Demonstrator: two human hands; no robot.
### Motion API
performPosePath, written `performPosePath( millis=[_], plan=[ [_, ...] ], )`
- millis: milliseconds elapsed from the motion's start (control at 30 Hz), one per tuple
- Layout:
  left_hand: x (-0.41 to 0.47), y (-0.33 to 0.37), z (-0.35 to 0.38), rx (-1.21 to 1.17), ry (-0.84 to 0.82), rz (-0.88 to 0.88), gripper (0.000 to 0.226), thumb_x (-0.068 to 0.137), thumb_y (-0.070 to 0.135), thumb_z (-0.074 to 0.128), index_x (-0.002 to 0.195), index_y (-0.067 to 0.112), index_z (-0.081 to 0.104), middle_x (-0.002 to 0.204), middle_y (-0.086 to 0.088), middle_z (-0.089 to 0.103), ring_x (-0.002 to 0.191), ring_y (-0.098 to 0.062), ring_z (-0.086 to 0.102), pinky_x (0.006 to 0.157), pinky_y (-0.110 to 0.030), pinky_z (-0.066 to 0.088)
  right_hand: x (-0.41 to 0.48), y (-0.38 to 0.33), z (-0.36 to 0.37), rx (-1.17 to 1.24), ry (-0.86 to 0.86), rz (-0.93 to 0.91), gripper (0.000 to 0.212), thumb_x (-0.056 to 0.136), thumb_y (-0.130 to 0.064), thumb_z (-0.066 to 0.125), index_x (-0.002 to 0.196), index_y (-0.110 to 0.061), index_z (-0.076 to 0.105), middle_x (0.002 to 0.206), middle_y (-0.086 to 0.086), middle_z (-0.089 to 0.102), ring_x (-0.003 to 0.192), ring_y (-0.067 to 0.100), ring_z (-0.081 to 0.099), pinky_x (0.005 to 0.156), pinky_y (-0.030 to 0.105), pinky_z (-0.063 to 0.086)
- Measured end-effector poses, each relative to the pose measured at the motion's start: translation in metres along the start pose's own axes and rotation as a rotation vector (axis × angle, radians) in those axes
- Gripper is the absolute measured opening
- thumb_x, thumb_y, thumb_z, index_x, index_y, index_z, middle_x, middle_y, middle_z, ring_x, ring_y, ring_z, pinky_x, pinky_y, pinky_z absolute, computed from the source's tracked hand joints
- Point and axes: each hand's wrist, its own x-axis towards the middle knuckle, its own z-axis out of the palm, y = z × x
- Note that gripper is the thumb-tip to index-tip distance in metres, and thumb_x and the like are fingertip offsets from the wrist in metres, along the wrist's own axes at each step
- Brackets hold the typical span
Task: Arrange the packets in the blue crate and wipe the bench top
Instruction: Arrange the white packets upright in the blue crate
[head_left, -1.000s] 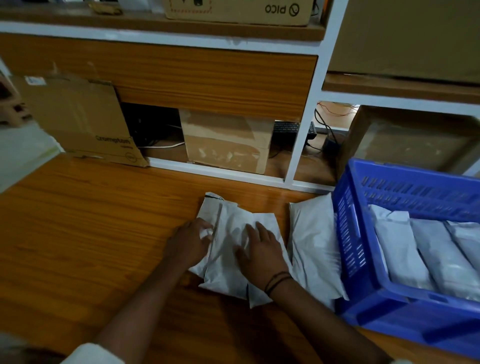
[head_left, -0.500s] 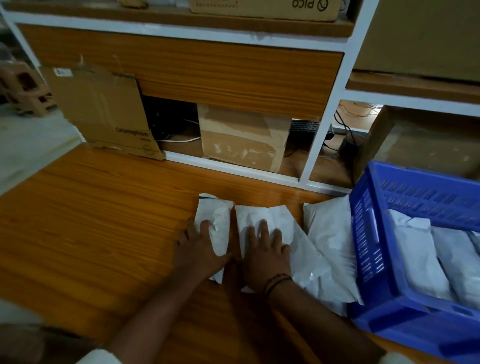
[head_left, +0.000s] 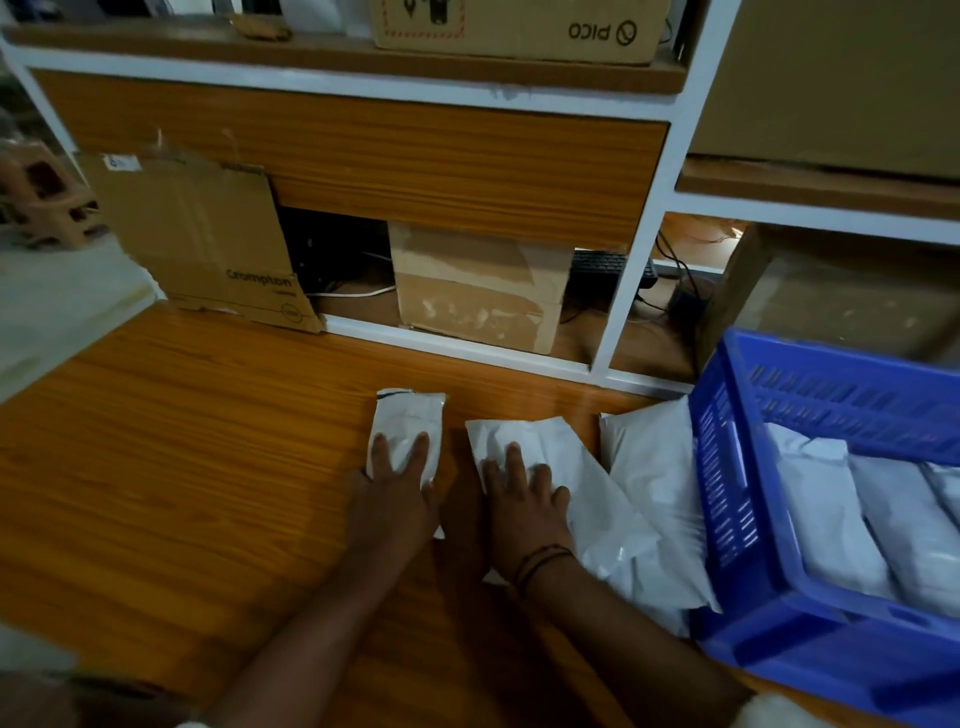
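You are wearing thin dark bands (head_left: 540, 562) on the wrist behind your right hand (head_left: 524, 506). A pale right sleeve (head_left: 774, 711) and left sleeve (head_left: 191, 723) are peeking in at the bottom edge.

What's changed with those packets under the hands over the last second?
The two overlapping packets were parted: the left hand slid the smaller packet leftward, the right hand holds down the larger packet, bench showing between them. Both hands lie flat. The third packet and blue crate stayed put.
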Motion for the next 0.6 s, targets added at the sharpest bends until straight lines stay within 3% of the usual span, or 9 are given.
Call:
performPosePath(
  millis=[167, 367, 600],
  plan=[
    [0.005, 0.006, -0.035, -0.053, 0.154, 0.042, 0.065, 0.101, 0.05, 0.039, 0.157, 0.047, 0.007, 0.166, -0.012, 0.004, 0.142, -0.044, 0.024, 0.103, -0.045, 0.044, 0.008, 0.008, -0.037, 0.022, 0.134, 0.041, 0.068, 0.098, -0.032, 0.043, 0.157, -0.025, 0.01, 0.165, 0.009, -0.005, 0.143, 0.044, 0.016, 0.11, 0.061, 0.024],
    [0.007, 0.038, -0.083, -0.166, 0.239, 0.057, 0.063, 0.1, 0.048, 0.043, 0.156, 0.048, 0.013, 0.165, -0.008, 0.004, 0.142, -0.045, 0.019, 0.096, -0.049, 0.05, 0.002, 0.022, -0.096, -0.018, 0.285, 0.096, 0.079, 0.089, -0.03, 0.054, 0.155, -0.027, 0.011, 0.164, 0.01, 0.0, 0.141, 0.044, 0.019, 0.106, 0.058, 0.03],
    [-0.006, 0.116, -0.113, -0.281, 0.237, 0.174, 0.06, 0.101, 0.046, 0.044, 0.155, 0.048, 0.018, 0.166, -0.006, 0.005, 0.143, -0.042, 0.017, 0.108, -0.048, 0.038, -0.038, 0.064, -0.157, -0.006, 0.399, 0.134, 0.079, 0.09, -0.026, 0.056, 0.155, -0.024, 0.012, 0.165, 0.01, -0.002, 0.144, 0.045, 0.01, 0.107, 0.063, 0.024]
  ],
)
